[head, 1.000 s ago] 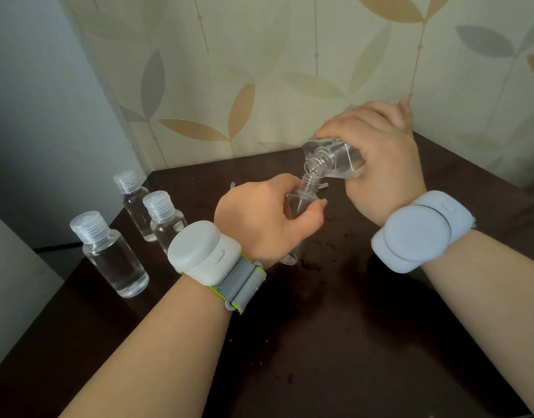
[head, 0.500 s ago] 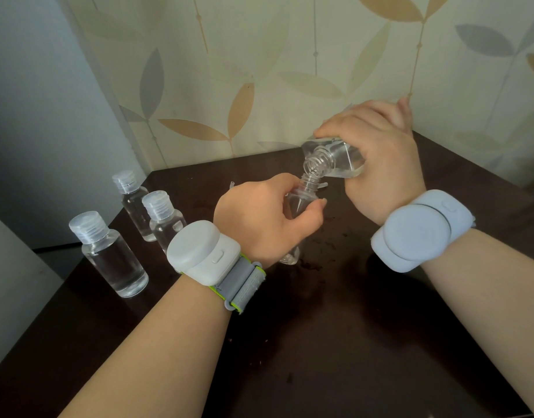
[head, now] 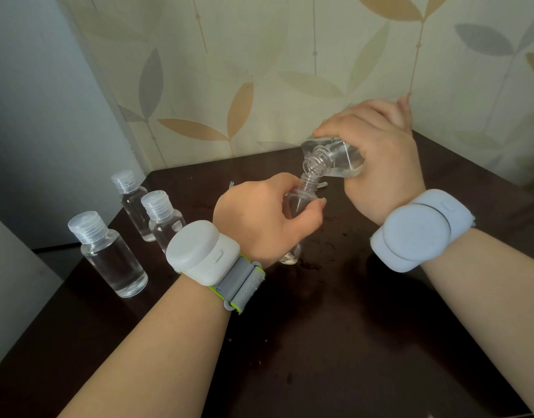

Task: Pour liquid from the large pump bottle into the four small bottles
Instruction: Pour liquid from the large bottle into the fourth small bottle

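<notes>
I observe the left hand (head: 259, 218) gripping an uncapped small clear plastic bottle (head: 300, 203) standing on the dark brown desk (head: 335, 327). The right hand (head: 380, 164) grips the large clear bottle (head: 332, 159), tilted, neck at the small bottle's mouth. Three capped small clear bottles (head: 109, 254) stand far left.

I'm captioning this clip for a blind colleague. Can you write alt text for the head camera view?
The right hand tips a large clear bottle mouth to mouth over a small open bottle gripped by the left hand. Three capped small bottles stand left on the dark table.
</notes>
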### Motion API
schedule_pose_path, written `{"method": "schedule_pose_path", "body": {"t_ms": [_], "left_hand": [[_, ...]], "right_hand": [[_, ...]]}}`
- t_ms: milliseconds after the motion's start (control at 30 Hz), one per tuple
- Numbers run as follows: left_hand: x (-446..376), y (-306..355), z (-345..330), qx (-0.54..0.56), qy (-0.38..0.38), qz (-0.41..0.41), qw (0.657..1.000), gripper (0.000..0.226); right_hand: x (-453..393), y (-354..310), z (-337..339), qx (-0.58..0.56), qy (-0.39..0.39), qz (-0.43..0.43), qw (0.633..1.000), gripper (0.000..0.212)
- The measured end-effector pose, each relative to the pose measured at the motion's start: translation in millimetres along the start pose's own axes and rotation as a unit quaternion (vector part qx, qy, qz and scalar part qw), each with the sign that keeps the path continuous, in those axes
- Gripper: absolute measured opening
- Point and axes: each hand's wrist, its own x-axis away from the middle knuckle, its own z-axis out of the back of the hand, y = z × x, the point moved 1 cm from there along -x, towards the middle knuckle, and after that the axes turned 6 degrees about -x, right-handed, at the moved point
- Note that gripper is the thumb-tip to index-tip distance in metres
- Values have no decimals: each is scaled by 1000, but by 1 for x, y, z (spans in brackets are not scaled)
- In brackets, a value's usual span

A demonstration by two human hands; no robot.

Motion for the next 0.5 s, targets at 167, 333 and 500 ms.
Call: {"method": "schedule_pose_path", "body": {"t_ms": [167,333,500], "left_hand": [[0,0,0,-3,0,-1,1000,49],[1,0,0,-3,-4,-2,1000,49],[0,0,0,-4,-1,3,1000,49]], "right_hand": [[0,-1,0,1,-2,-6,1000,41],[0,0,0,1,5,3,1000,42],[0,0,-1,-3,3,6,1000,42]]}}
